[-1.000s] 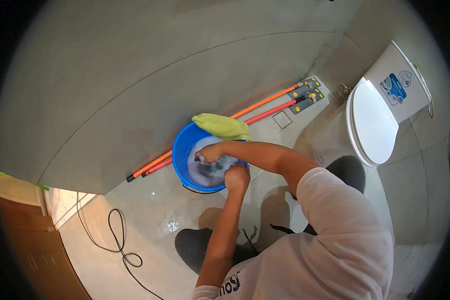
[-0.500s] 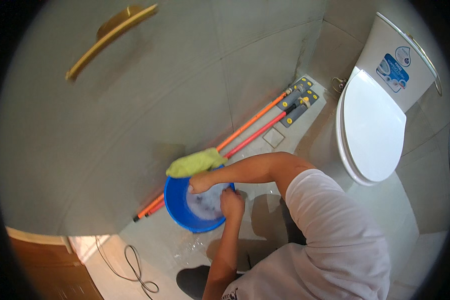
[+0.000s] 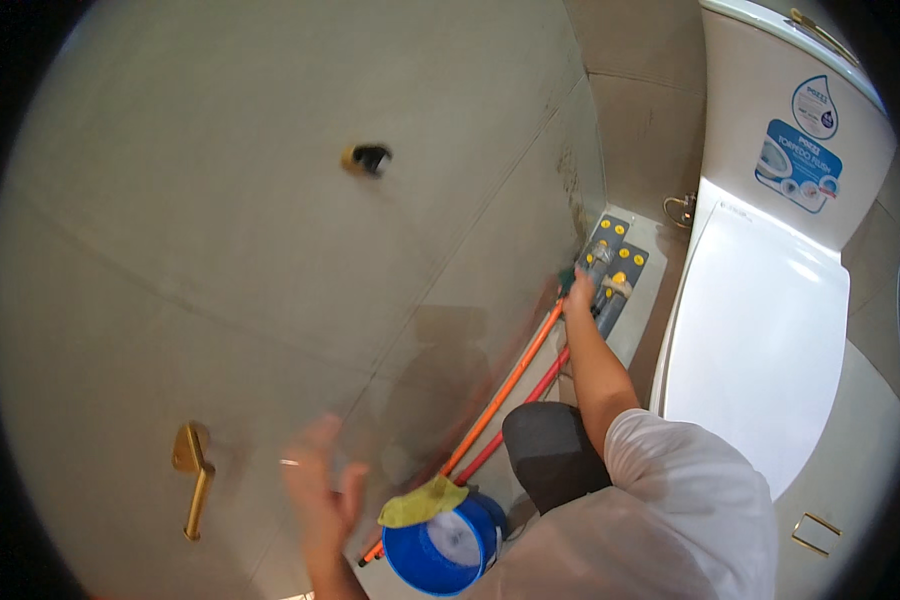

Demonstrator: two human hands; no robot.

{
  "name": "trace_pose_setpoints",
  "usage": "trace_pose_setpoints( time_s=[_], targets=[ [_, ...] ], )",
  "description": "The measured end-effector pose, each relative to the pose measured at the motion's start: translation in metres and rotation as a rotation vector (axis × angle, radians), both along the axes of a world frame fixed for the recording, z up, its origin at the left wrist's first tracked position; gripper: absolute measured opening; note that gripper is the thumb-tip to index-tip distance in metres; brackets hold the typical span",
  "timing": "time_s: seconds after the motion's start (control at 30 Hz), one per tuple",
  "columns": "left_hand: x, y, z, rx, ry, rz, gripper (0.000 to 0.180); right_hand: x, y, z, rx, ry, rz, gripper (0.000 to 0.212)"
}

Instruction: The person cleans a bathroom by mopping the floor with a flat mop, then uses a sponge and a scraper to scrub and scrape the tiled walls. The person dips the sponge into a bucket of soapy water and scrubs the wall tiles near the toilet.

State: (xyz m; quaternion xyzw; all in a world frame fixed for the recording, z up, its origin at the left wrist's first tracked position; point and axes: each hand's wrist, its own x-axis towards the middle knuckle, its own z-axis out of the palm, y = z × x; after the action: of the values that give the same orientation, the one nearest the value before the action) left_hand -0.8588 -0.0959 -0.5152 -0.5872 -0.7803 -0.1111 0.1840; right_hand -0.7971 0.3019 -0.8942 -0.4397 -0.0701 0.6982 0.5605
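Note:
My right hand reaches far forward to the upper end of an orange pole, beside a flat grey mop head. Its fingers are closed near a small dark green thing, partly hidden; whether they hold that or the pole I cannot make out. My left hand, smeared by motion and with a ring on one finger, is raised off the wall side, fingers apart and holding nothing visible. Below it, a blue bucket holds foamy water, with a yellow-green cloth draped over its rim.
A red pole with a second flat mop head lies beside the orange one along the grey wall. A white toilet stands at right. Gold fittings jut from the wall, one a holder.
Both hands have left the bucket: the right stretched forward to the mop heads, the left rose to the left. My view has shifted, so the bucket sits lower and the toilet looks larger.

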Motion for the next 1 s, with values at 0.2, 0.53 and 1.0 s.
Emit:
trace_pose_setpoints(
  time_s=[0.2, 0.53, 1.0],
  targets=[
    [-0.039, 0.171, 0.092, 0.431, 0.426, -0.162, 0.063, -0.080, 0.117, 0.322, 0.944, -0.495, -0.184, 0.049],
    [-0.047, 0.278, 0.092, -0.113, 0.935, -0.110, 0.074, -0.062, 0.180, 0.095, 0.443, -0.634, -0.040, 0.050],
    [-0.058, 0.271, 0.092, -0.194, 0.910, -0.149, 0.038, -0.045, 0.214, 0.157, 0.664, -0.652, -0.176, 0.053]
  ],
)
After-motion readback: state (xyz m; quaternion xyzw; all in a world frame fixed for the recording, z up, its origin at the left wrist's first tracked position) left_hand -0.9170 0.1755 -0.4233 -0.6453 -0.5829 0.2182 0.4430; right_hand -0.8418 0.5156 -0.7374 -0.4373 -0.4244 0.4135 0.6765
